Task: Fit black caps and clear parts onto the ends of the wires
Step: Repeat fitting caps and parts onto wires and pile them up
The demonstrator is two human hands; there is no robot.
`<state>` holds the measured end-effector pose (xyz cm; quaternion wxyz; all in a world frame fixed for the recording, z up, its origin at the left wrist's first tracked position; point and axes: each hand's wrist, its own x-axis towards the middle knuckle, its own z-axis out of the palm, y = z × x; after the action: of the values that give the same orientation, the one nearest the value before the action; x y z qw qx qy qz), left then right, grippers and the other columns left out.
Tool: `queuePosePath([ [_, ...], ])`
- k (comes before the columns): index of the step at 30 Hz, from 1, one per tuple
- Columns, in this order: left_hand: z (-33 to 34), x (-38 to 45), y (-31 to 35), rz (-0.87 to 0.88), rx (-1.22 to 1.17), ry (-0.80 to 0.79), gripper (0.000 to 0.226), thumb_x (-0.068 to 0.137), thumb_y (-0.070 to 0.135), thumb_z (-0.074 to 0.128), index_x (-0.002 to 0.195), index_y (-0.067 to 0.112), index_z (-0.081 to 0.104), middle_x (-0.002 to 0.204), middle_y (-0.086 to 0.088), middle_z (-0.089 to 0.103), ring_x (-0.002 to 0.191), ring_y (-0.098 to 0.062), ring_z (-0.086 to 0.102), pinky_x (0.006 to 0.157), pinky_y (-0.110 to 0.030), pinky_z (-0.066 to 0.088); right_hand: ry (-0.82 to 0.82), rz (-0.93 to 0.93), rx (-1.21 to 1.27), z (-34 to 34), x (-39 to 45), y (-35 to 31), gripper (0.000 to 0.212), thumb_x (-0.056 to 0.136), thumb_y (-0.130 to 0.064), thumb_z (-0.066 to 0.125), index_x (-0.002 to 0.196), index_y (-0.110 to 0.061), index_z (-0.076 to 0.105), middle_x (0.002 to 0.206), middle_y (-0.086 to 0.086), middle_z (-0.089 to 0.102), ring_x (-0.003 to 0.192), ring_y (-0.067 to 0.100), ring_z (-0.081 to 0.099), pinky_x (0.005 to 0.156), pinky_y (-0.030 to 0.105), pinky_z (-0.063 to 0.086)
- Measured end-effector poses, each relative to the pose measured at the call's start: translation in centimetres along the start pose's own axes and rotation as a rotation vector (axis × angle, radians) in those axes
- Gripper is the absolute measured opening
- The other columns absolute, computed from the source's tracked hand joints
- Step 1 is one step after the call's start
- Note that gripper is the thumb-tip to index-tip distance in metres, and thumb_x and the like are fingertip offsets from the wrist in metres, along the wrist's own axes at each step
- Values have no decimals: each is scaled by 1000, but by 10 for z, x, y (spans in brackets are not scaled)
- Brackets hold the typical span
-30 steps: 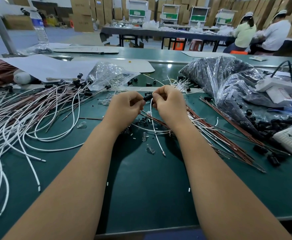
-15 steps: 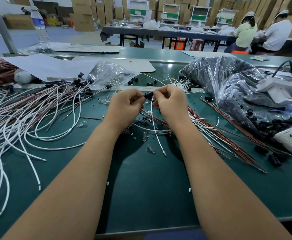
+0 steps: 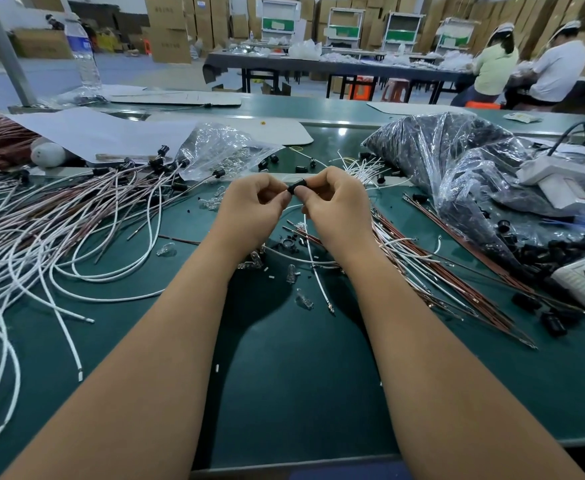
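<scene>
I sit at a dark green worktop [image 3: 284, 393] in a warehouse hall. Beyond it, a long dark table [image 3: 336, 65] crosses a pale grey floor [image 3: 128, 72]. Stacked cardboard boxes [image 3: 168, 26] line the far wall (some towering high). Two seated workers [image 3: 526, 64] face away at right. A grey post [image 3: 3, 50] rises at left.

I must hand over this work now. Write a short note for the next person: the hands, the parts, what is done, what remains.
Left hand and right hand pinch one black cap between them, above the table; a white wire hangs below.
Done: capped wires piled at left.
Left: bare wires at right; spare caps in the dark bag, clear parts in the clear bag.
</scene>
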<state>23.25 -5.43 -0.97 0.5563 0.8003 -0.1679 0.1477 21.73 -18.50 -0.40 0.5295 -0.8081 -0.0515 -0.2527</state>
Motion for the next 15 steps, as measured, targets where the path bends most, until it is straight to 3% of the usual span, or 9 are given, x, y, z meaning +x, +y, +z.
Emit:
queuePosePath([
  [5,-3,1,0,-45,-94,-50,11,90,-1,59,98,-3,67,67,-10,52,59,-16,42,58,-25,35,-6,21,27,0,1,2,12,85,-10,70,83,-16,60,81,8,68,76,26,67,76,44,55],
  [9,-6,2,-4,-31,-132,-64,15,90,-3,58,99,3,69,67,-11,49,64,-21,40,65,-32,34,-61,57,115,0,3,2,10,87,-5,68,96,-10,65,79,6,68,61,11,65,63,27,56],
  [11,-7,1,-4,-10,-122,-47,15,91,-1,59,99,6,69,66,-11,52,62,-20,45,66,-34,38,-81,80,219,-1,3,1,9,87,-1,66,93,-9,66,76,6,68,55,5,63,59,20,53],
  [15,-8,-1,-3,9,-121,2,5,90,7,65,91,10,68,72,-8,64,66,-14,57,72,-33,51,-110,81,448,-3,1,0,20,80,7,70,87,-12,69,74,7,69,61,12,63,63,24,55],
])
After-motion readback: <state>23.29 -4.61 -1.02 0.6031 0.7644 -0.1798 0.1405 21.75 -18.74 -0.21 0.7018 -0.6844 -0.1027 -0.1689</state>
